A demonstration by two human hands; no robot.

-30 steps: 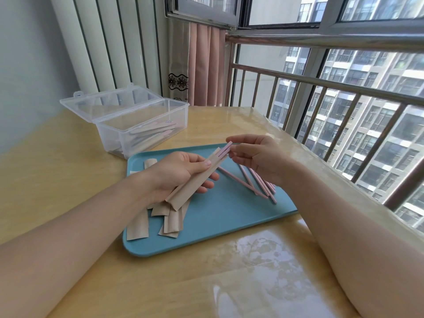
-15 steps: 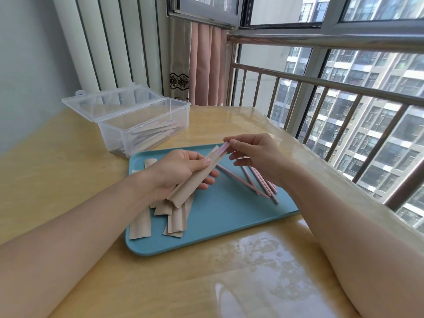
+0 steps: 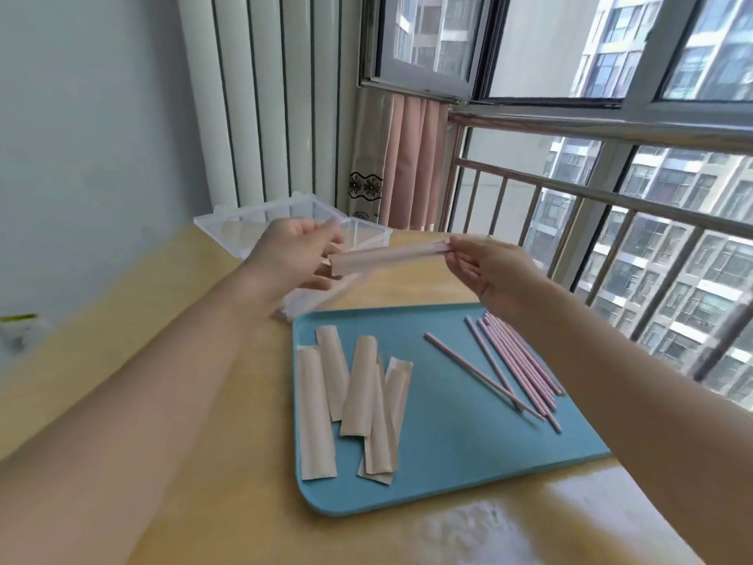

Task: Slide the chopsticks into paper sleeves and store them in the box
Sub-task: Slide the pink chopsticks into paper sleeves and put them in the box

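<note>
Left hand (image 3: 291, 254) and right hand (image 3: 489, 267), each pinching one end of a filled sleeve (image 3: 387, 256), held level above the table, near the clear box (image 3: 366, 232) far left. Storing step, seemingly; next, lowering it into the box. On the blue tray (image 3: 448, 462): about five empty sleeves (image 3: 358, 397) left, roughly eight loose chopsticks (image 3: 513, 364) right.

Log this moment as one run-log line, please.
step: carrying sleeved chopsticks toward box | left hand: holding | right hand: pinching end | tray: sleeves, chopsticks remain
</note>
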